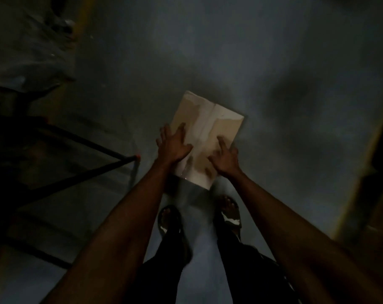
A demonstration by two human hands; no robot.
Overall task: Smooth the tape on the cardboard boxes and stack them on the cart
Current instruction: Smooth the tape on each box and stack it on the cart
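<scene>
Far to the left of the fingers stands the cart (81,154) — a dark frame of black bars with an orange-tipped corner pointing toward the box; what it carries is too dim to tell. Above it, at upper left, lies a pale, blurred heap (26,47) that I cannot identify. The left hand (173,145) rests flat on the left edge of the box (208,137), fingers straight and spread, holding nothing. The box lies on the grey floor (273,62) just ahead of the person's sandalled feet (229,212), its long side running away from them, with a lighter strip of tape (204,128) down its middle, between the two hands. The right hand (225,156) sits at the near right edge, fingers splayed and slightly bent; whether they press the top or hook the side I cannot tell — the frame is dark and smeared. To smooth well, I judge the palms should sweep outward from the tape's centre line toward its ends with even pressure, so no bubble stays trapped. For the lift afterwards, the cart's protruding corner just left of the left fingers is the likely snag. Right of the right fingers the floor runs on to a dim yellowish edge (361,172).
</scene>
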